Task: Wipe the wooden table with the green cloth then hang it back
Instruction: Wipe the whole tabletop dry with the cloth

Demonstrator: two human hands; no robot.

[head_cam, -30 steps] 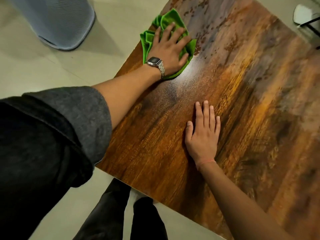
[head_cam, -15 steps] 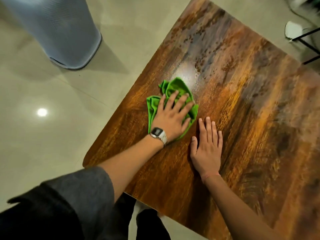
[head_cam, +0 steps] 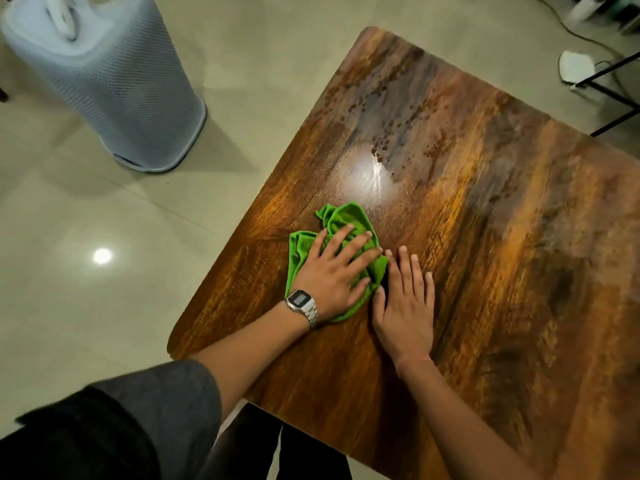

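The wooden table (head_cam: pixel 485 254) fills the right half of the view, its top glossy and brown with water droplets and a damp streak toward its far left part. A crumpled green cloth (head_cam: pixel 341 221) lies on the table's near left area. My left hand (head_cam: pixel 334 277), with a metal wristwatch, presses flat on the cloth with fingers spread. My right hand (head_cam: pixel 405 303) rests flat on the bare wood just right of the cloth, thumb touching the cloth's edge.
A grey mesh basket (head_cam: pixel 110 84) stands on the tiled floor to the left of the table. At the far right, a white object (head_cam: pixel 576 65), cables and thin black metal legs (head_cam: pixel 609 98) sit on the floor. My legs are below the table's near edge.
My left hand has dragged the cloth from the table's far left edge toward me, ending beside my right hand. The right hand stayed flat on the wood.
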